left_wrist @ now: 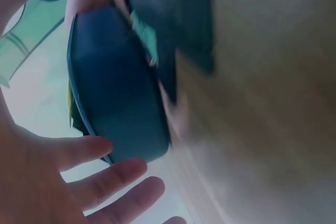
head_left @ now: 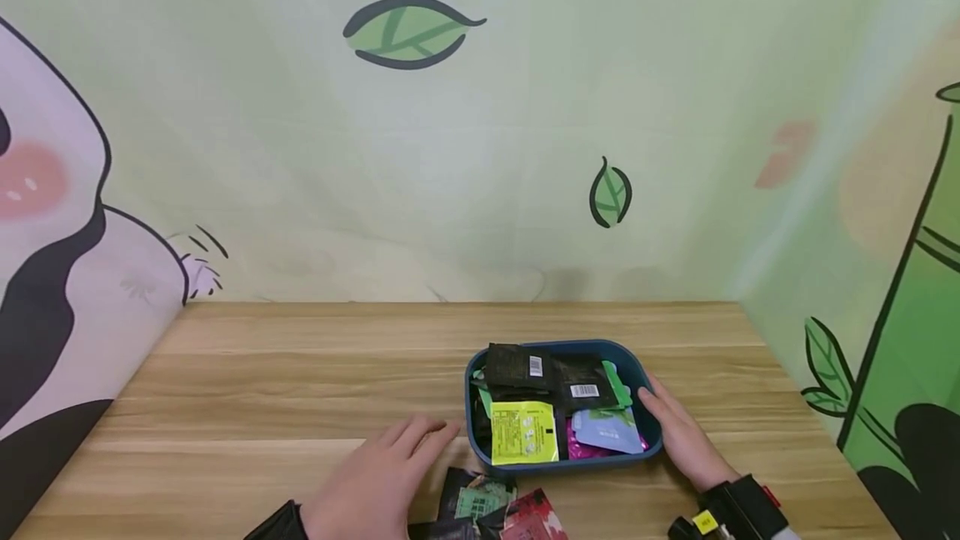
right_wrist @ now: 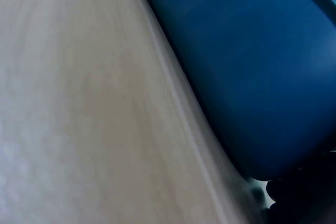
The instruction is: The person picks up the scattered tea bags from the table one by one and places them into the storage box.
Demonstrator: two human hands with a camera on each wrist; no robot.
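Observation:
A dark blue plastic basket (head_left: 551, 468) stands on the table, filled with small flat packets. Among them are black packets (head_left: 583, 382), a yellow packet (head_left: 523, 432), a pale blue packet (head_left: 606, 430) and a bit of magenta. My right hand (head_left: 684, 433) rests against the basket's right side, thumb near the rim. In the left wrist view, my left hand (left_wrist: 79, 182) has its fingers spread, holding nothing; from the head it appears left of the basket (left_wrist: 118, 87). Below the basket lie a dark packet with a green label (head_left: 474, 497) and a red packet (head_left: 534, 517).
The wooden table (head_left: 315, 373) reaches back to a green fabric backdrop (head_left: 300, 148) printed with leaves and a panda. Another dark packet (head_left: 444, 530) is cut off by the head view's lower edge. A blue basket wall (right_wrist: 252, 66) fills the right wrist view's right side.

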